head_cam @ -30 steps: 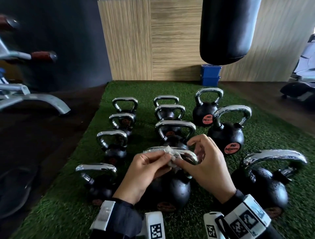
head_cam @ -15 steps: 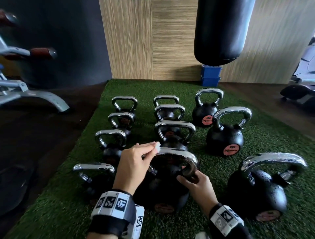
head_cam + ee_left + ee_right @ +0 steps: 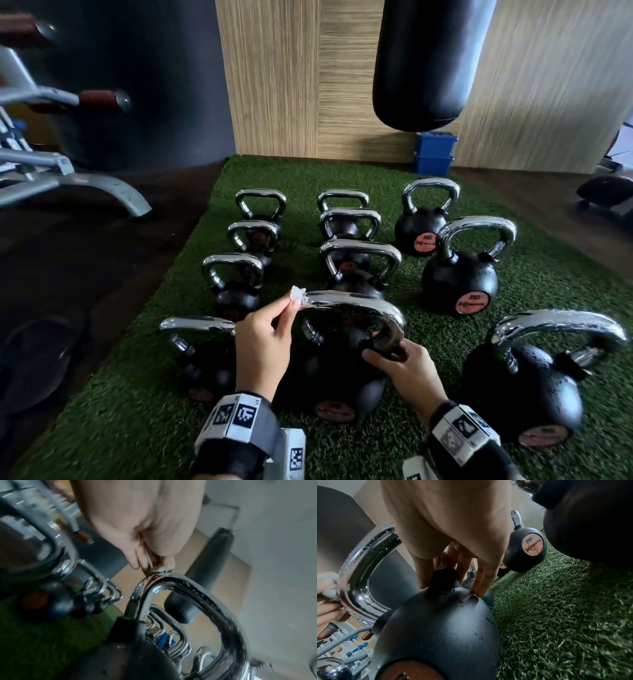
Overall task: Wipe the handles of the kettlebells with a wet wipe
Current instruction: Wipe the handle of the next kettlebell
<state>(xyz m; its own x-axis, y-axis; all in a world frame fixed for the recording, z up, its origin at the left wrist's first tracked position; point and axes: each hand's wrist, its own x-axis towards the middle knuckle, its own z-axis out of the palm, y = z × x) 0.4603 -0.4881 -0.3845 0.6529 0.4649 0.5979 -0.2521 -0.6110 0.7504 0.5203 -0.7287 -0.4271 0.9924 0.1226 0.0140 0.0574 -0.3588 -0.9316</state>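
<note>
- Chrome handle (image 3: 356,303) of the near middle kettlebell (image 3: 339,373) on the turf now carries our wet wipe (image 3: 297,294) at its far-left corner, pinched in our left hand (image 3: 262,346) fingers.
- Right hand (image 3: 407,366) has dropped to the handle's right base, fingers curled around it, steadying.
- Earlier both hands shared the wipe mid-handle; we judge one-handed wiping is starting.

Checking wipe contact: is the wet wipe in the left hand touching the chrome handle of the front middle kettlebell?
Touching. In the left wrist view the wet wipe, pinched by the left hand, presses on the top of the handle with no gap; the head view agrees.
</note>
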